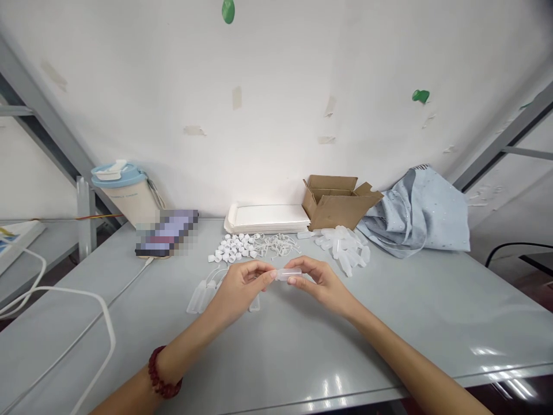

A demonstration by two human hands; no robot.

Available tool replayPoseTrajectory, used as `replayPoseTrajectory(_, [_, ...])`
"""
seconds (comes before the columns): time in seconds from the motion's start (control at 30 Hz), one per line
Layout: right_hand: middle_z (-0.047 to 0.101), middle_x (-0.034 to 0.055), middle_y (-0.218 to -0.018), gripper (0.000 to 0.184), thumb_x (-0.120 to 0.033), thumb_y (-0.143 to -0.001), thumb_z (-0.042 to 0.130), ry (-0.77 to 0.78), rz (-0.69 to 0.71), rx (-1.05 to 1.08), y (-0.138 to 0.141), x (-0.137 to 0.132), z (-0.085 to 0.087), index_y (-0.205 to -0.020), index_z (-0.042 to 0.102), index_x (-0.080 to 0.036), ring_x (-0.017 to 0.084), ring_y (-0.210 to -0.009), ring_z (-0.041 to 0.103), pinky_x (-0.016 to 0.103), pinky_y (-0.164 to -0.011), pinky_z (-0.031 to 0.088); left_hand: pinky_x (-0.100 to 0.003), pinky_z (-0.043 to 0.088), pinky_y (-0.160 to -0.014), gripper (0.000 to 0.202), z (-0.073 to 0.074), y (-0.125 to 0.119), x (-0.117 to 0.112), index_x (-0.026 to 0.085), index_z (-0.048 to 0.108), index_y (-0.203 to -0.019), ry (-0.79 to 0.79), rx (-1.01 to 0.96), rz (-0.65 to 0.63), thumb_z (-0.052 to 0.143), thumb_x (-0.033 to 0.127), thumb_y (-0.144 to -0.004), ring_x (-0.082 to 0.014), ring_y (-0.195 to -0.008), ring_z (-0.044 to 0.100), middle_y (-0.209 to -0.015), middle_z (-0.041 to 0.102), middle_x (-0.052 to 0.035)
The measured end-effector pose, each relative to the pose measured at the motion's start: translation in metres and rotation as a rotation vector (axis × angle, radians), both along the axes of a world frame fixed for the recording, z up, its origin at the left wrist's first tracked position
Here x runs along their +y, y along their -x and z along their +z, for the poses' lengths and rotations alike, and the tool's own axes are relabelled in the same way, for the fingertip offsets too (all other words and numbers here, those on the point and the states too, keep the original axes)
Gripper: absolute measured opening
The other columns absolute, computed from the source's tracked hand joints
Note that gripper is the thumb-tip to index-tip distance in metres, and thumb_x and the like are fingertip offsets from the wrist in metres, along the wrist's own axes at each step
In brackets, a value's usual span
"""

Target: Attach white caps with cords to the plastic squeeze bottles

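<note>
A small translucent plastic tube (290, 274) lies sideways above the table, between my two hands. My left hand (242, 285) pinches its left end with thumb and fingertips, which hide that end. The right end sits between the thumb and fingers of my right hand (322, 282). Beyond my hands are a heap of white caps (233, 248), a tangle of thin white cords (279, 246) and a pile of similar clear tubes (343, 245). Several tubes with cord loops (201, 295) lie beside my left hand, which partly covers them.
Against the wall stand a stack of white envelopes (270, 218), an open cardboard box (341, 210) and a bluish cloth bag (415, 213). To the left are a lidded cup (129, 199), a blurred phone (168, 233) and a white cable (108, 308) across the grey table (389, 351).
</note>
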State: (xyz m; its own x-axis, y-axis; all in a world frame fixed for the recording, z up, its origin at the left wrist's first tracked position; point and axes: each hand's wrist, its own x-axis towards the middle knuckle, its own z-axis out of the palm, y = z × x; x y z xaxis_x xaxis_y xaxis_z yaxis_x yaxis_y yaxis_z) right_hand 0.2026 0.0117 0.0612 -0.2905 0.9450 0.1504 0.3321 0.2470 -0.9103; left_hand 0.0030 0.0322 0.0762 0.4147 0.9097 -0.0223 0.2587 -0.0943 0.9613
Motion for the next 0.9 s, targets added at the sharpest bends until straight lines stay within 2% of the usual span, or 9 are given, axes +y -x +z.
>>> replayPoseTrajectory(0.2, [0.066,0.0039,-0.097,0.021,-0.035,-0.089,0.05,-0.14,-0.008,-0.138,0.008,-0.006,-0.003,-0.105,0.058,-0.022,0.018,-0.086,0.059,0.026,-0.062,0.044,-0.024,0.044,-0.06,0.028,-0.001,0.0,-0.001,0.018,0.066,-0.078,0.053,0.018,0.042,0.054,0.043,-0.079,-0.0151,-0.066,0.056,-0.068,0.057,0.0003])
replayPoseTrajectory(0.3, [0.066,0.0067,-0.1,0.023,-0.03,-0.091,0.046,-0.311,-0.003,-0.256,0.015,-0.01,-0.009,-0.113,0.053,-0.022,0.021,-0.088,0.06,0.032,-0.072,0.046,-0.026,0.045,-0.061,0.028,-0.001,-0.002,-0.002,0.017,0.064,-0.072,0.066,0.001,0.053,0.054,0.043,-0.079,-0.0147,-0.064,0.056,-0.065,0.056,0.0008])
replayPoseTrajectory(0.4, [0.066,0.0092,-0.094,0.026,-0.026,-0.093,0.042,-0.495,-0.016,-0.387,0.019,-0.012,-0.014,-0.117,0.049,-0.022,0.022,-0.083,0.059,0.037,-0.074,0.045,-0.026,0.045,-0.061,0.03,0.0,-0.003,-0.002,0.017,0.059,-0.064,0.099,-0.03,0.038,0.054,0.043,-0.079,-0.013,-0.06,0.055,-0.062,0.055,0.0021])
replayPoseTrajectory(0.53, [0.065,0.0081,-0.083,0.028,-0.024,-0.094,0.038,-0.611,-0.017,-0.463,0.019,-0.01,-0.017,-0.122,0.044,-0.022,0.021,-0.073,0.057,0.035,-0.068,0.044,-0.025,0.043,-0.058,0.031,0.0,-0.003,-0.002,0.018,0.055,-0.064,0.115,0.0,0.025,0.051,0.043,-0.081,-0.0125,-0.057,0.053,-0.059,0.052,0.0032])
replayPoseTrajectory(0.67, [0.064,0.006,-0.08,0.032,-0.02,-0.095,0.036,-0.65,0.014,-0.463,0.017,-0.008,-0.019,-0.127,0.04,-0.022,0.018,-0.067,0.055,0.034,-0.067,0.043,-0.023,0.039,-0.054,0.031,-0.001,-0.001,-0.001,0.018,0.052,-0.061,0.18,-0.039,0.002,0.052,0.04,-0.082,-0.0107,-0.056,0.05,-0.059,0.051,0.0036])
replayPoseTrajectory(0.77, [0.064,0.0054,-0.083,0.035,-0.019,-0.095,0.035,-0.639,0.054,-0.423,0.018,-0.008,-0.019,-0.129,0.042,-0.025,0.018,-0.072,0.057,0.035,-0.071,0.043,-0.022,0.039,-0.053,0.027,-0.005,0.002,0.002,0.016,0.053,-0.062,0.421,-0.231,-0.1,0.055,0.036,-0.081,-0.0088,-0.053,0.047,-0.06,0.049,0.0031])
replayPoseTrajectory(0.83, [0.065,0.0056,-0.091,0.035,-0.021,-0.095,0.038,-0.55,0.065,-0.331,0.018,-0.009,-0.017,-0.129,0.044,-0.026,0.018,-0.08,0.059,0.035,-0.075,0.044,-0.021,0.039,-0.051,0.023,-0.008,0.003,0.004,0.015,0.055,-0.065,0.582,-0.35,-0.163,0.058,0.033,-0.08,-0.0082,-0.052,0.046,-0.059,0.048,0.0026])
replayPoseTrajectory(0.9, [0.066,0.0047,-0.096,0.034,-0.027,-0.094,0.043,-0.389,0.054,-0.19,0.018,-0.011,-0.013,-0.127,0.047,-0.027,0.018,-0.085,0.06,0.033,-0.077,0.045,-0.02,0.039,-0.05,0.024,-0.009,0.004,0.005,0.014,0.058,-0.068,0.625,-0.401,-0.18,0.059,0.034,-0.08,-0.008,-0.052,0.047,-0.06,0.049,0.0016])
